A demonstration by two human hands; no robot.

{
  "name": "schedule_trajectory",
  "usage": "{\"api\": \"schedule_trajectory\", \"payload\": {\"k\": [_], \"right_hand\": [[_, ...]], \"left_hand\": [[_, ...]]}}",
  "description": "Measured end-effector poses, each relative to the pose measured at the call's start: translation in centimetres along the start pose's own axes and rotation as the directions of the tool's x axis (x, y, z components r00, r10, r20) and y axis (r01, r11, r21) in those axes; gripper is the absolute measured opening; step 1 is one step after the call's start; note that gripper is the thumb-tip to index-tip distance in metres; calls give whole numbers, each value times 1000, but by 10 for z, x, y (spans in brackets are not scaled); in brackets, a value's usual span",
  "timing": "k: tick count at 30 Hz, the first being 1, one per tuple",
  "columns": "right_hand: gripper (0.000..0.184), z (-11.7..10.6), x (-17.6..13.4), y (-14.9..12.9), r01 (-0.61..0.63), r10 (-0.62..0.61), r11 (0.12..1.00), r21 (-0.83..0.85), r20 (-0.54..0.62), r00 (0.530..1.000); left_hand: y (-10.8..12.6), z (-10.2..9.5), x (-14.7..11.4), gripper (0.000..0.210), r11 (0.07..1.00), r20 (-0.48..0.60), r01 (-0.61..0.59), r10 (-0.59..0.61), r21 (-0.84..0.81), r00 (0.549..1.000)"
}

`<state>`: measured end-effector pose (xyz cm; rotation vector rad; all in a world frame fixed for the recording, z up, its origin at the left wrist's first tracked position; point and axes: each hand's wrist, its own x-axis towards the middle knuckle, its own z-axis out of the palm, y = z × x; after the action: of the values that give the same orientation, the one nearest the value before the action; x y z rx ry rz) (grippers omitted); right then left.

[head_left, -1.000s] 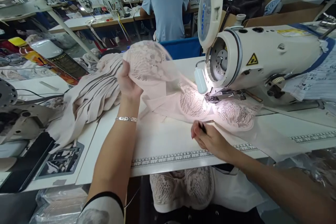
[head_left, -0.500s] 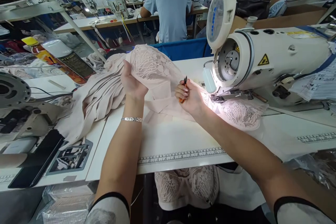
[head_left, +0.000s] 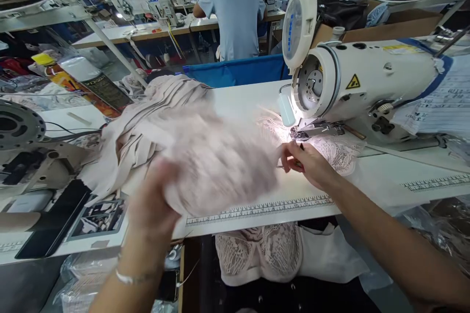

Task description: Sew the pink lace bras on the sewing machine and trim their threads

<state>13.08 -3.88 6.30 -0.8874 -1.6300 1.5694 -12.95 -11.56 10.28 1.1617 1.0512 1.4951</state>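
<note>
Your left hand [head_left: 156,195] has swung down toward the lower left since the earlier frame, carrying the beige lace bra cup [head_left: 223,171] with it; your right hand [head_left: 306,161] has shifted rightward, to just in front of the presser foot [head_left: 299,133]. Nearest to you, at bottom centre, a second lace bra [head_left: 262,254] lies below the table edge. Your left hand grips the lace bra cup by its left side, above the table at frame centre; motion blur hides the exact finger placement. A printed ruler scale [head_left: 257,209] runs along the table's near edge. Your right hand is closed around small thread snips [head_left: 301,147], mostly hidden by the fingers. Beyond it, a lit lace garment [head_left: 336,154] lies under the presser foot of the white sewing machine [head_left: 378,71], right of centre. At left, beige fabric strips [head_left: 127,132] lie in an overlapping pile; behind them lean a spray can [head_left: 101,85] and a yellow-capped bottle [head_left: 60,76]. Farther off, at top centre, a co-worker in a light blue shirt [head_left: 237,19] sits facing away.
</note>
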Motion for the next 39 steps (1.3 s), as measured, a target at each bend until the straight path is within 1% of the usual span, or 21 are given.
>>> {"api": "schedule_trajectory", "payload": {"k": [1,2,3,4,6,8,11,13,14,16,18,20,22,25,26,28,30,31,34,36,39], "right_hand": [[64,1,-8,-4,-9,12,997,-71,46,999],[65,5,-16,-7,-25,38,992,-125,107,994],[63,11,-24,-9,-47,75,986,-160,171,982],[60,18,-33,-9,-75,116,980,-184,224,968],[53,29,-54,-6,-137,194,963,-230,248,949],[43,35,-75,2,-163,221,938,-306,165,961],[24,34,-103,16,-131,148,890,-436,5,989],[15,32,-116,23,-90,93,861,-500,-19,996],[12,32,-122,25,-53,58,846,-530,-7,998],[12,33,-131,25,50,-33,810,-584,39,999],[13,32,-139,19,156,-113,780,-606,109,988],[13,27,-146,10,178,-85,788,-589,181,980],[14,19,-152,3,89,63,819,-566,243,968],[15,7,-153,3,-76,321,821,-566,346,881],[17,4,-153,6,-97,362,828,-552,395,844],[26,1,-150,13,-100,360,872,-480,488,795],[34,0,-147,19,-66,283,914,-399,514,810],[35,-1,-146,21,-37,239,924,-380,500,832],[33,-3,-145,22,39,158,915,-401,446,881],[34,-5,-145,22,70,132,913,-403,452,882],[38,-8,-146,26,55,153,918,-392,479,864]], "left_hand": [[-17,6,-24,41,980,62,192,-195,51,979],[-33,13,-46,41,926,86,363,-372,106,924],[-47,19,-65,43,871,96,460,-479,171,873],[-58,23,-82,44,849,84,461,-495,260,865],[-66,27,-106,44,814,99,335,-428,475,898],[-58,24,-120,45,773,201,147,-336,617,920],[-37,18,-126,47,807,279,-14,-188,591,942],[-31,23,-121,42,804,262,-126,-38,581,964],[-31,28,-116,36,761,290,-213,34,612,957],[-37,42,-101,31,586,469,-435,105,683,877],[-42,53,-84,30,419,690,-634,25,650,723],[-42,58,-70,20,359,793,-727,-66,585,605],[-37,58,-63,13,422,841,-741,-116,523,528],[-34,56,-65,23,674,881,-594,-193,439,432],[-37,56,-69,28,748,872,-497,-224,440,436],[-45,58,-76,35,835,812,-280,-290,473,506],[-54,61,-83,41,871,743,-113,-333,479,581],[-57,62,-86,42,886,731,-71,-331,458,596],[-60,60,-92,36,919,770,-93,-262,383,582],[-58,57,-95,30,906,792,-175,-227,385,566],[-61,52,-98,29,861,782,-258,-224,439,582]]}}
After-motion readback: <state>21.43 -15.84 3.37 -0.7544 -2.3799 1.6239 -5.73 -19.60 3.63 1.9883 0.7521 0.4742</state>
